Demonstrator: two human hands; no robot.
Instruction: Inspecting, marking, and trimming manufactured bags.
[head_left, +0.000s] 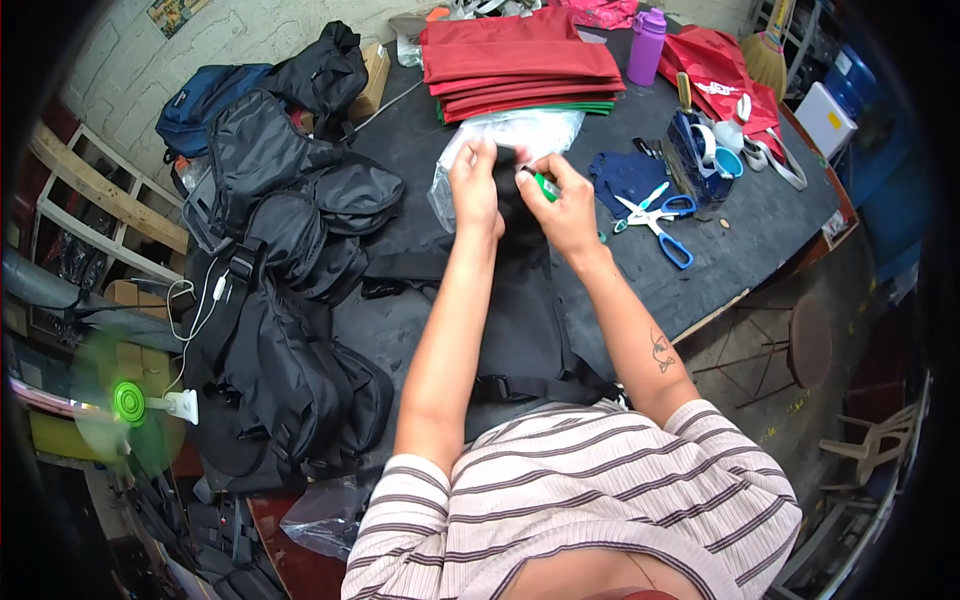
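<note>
My left hand [476,190] is closed, raised over the table, pinching a piece of black fabric [506,156] that seems to belong to the black bag [520,320] below. Close beside it, my right hand [563,210] grips a small green object [546,186] with a dark end, mostly hidden by the fingers. That dark end points toward the pinched fabric. The black bag lies between my forearms, its straps and a buckle near my body. A clear plastic bag [450,165] lies on the table behind my left hand.
Black backpacks [300,350] pile up on the left beside a spinning green fan [129,403]. Red folded fabric [520,65] is stacked at the back, with a purple bottle [647,46] nearby. Blue-handled scissors [660,222] and a tool caddy [695,150] are on the right.
</note>
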